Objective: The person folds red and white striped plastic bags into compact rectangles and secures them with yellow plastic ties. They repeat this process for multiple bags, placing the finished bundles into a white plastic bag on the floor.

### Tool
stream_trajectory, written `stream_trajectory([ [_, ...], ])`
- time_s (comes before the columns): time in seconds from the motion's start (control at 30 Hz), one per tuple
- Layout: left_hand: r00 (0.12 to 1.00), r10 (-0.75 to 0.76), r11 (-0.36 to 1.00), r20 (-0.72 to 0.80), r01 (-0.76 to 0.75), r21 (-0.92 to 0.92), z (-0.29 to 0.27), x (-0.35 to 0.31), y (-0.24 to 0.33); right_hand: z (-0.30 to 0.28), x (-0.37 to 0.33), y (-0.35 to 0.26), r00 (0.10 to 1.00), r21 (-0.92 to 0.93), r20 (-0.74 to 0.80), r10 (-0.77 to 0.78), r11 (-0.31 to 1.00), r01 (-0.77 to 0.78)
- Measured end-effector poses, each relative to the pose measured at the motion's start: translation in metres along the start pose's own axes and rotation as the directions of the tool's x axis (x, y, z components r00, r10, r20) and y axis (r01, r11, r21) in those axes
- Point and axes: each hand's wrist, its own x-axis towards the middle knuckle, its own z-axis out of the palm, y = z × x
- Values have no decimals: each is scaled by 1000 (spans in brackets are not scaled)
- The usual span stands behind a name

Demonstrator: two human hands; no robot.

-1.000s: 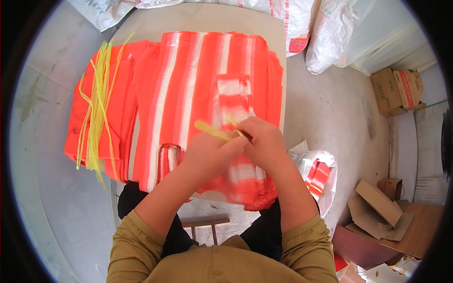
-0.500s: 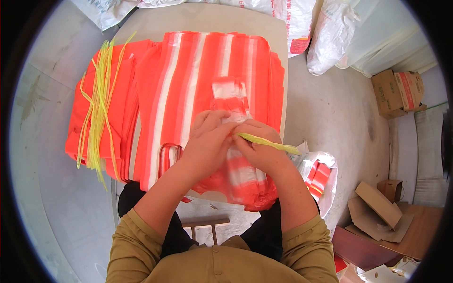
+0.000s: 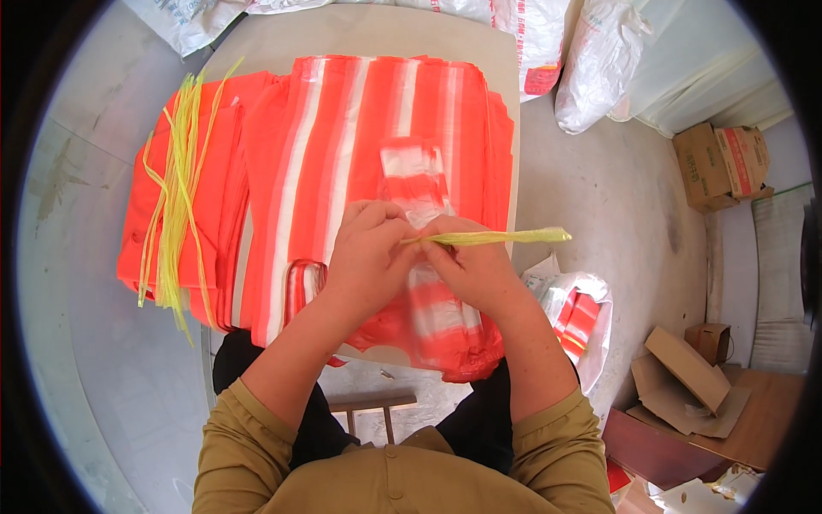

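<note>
My left hand and my right hand meet over a folded bundle of red-and-white striped plastic bags. Both hands pinch a yellow plastic strip, whose long end sticks out to the right past my right hand. The bundle's middle is hidden under my fingers. Beneath it lies a broad stack of red-and-white striped plastic bags. On the folded red plastic at the left rests a bunch of loose yellow strips.
The stack sits on a pale table. At the right stands an open white sack with red-and-white bundles inside. White sacks stand behind. Cardboard boxes are at the far right, and flattened cardboard lies on a brown surface.
The yellow strip's free end has swung up and further out to the right, now nearly level. Both hands stay pinched together over the bundle, with only a slight shift.
</note>
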Motion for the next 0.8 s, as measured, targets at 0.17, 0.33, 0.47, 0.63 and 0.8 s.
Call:
stream_trajectory([
  [0.17, 999, -19, 999, 29, 20, -25, -1, 1, 2, -2, 1, 1, 998, -92, 45, -54, 994, 58],
  [0.33, 998, -42, 999, 54, 44, -27, -2, 0, -1, -1, -1, -7, 997, -25, 16, 75, 997, -75],
  [0.47, 990, -125, 988, 60, 130, -88, 0, -1, 0, -1, -1, -2, 1000, -87, 3, 13, 996, -13],
  [0.63, 996, -71, 997, 51, 72, -26, 2, -1, 0, 4, 3, -1, 935, -352, -102, -339, 892, 285],
  [0.8, 997, 76, 994, 27, -78, 71, 4, -1, -1, 8, 2, 5, 934, -409, -147, -327, 879, 243],
])
